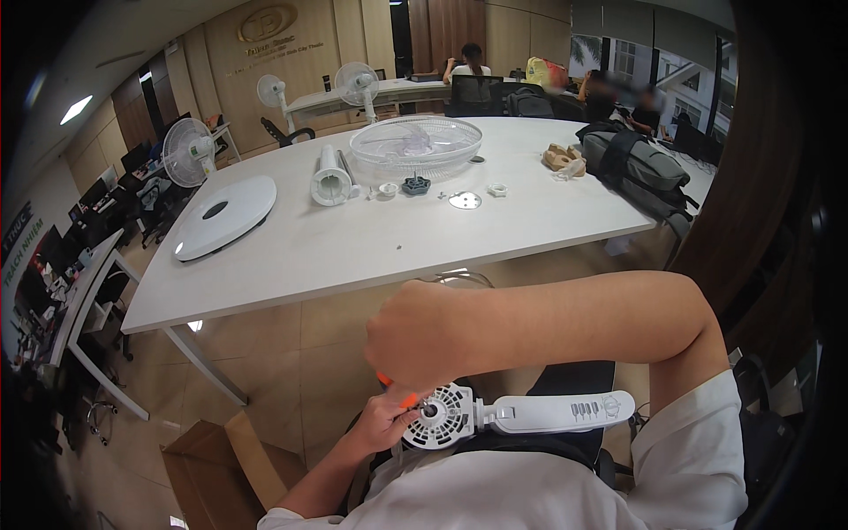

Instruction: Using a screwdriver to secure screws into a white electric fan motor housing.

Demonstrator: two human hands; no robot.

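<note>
In my lap lies a white fan body, its round slotted motor housing point(449, 420) to the left and its long control neck point(565, 413) with a row of buttons to the right. A metal shaft stands out at the housing's centre. My right hand point(420, 331) is closed in a fist above it, the forearm crossing leftward. Under the fist shows an orange-handled tool point(409, 400), mostly hidden, its tip near the shaft. My left hand point(384, 424) is closed at the housing's left edge, fingers bent beside the tool; part of its grip is hidden.
On the white table point(336, 261) are a round white base point(227, 218), a white tube point(332, 183), a fan grille point(415, 141), a dark knob point(416, 185) and small parts. A grey backpack point(634, 163) lies at right. An open cardboard box point(208, 473) stands on the floor, lower left.
</note>
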